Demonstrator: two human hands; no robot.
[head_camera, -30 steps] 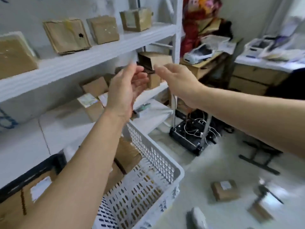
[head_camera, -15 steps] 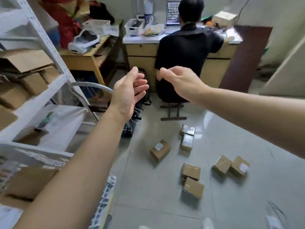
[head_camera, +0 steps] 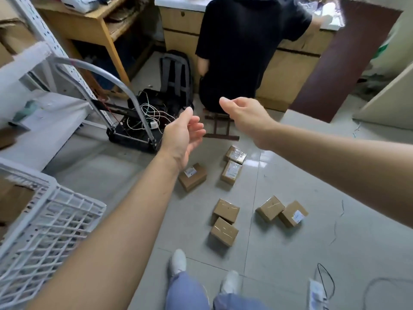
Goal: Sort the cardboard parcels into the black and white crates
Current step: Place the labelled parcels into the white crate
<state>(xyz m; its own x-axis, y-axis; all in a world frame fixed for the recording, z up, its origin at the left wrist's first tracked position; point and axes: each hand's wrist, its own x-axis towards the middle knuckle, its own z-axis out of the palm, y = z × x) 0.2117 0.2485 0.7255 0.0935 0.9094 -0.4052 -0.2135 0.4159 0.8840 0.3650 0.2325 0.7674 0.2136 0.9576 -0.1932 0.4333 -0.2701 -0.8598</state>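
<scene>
Cardboard parcels (head_camera: 226,211) nearer, left hand (head_camera: 182,137) seemingly empty

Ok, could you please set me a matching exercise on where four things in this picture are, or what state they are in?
Things:
1. white crate
2. grey backpack
3. left hand
4. cardboard parcels

Places or states:
A. lying on the floor tiles
B. open, holding nothing
C. lower left of the view
D. upright beside the seated person

Pairs: 1-C, 2-D, 3-B, 4-A.
</scene>
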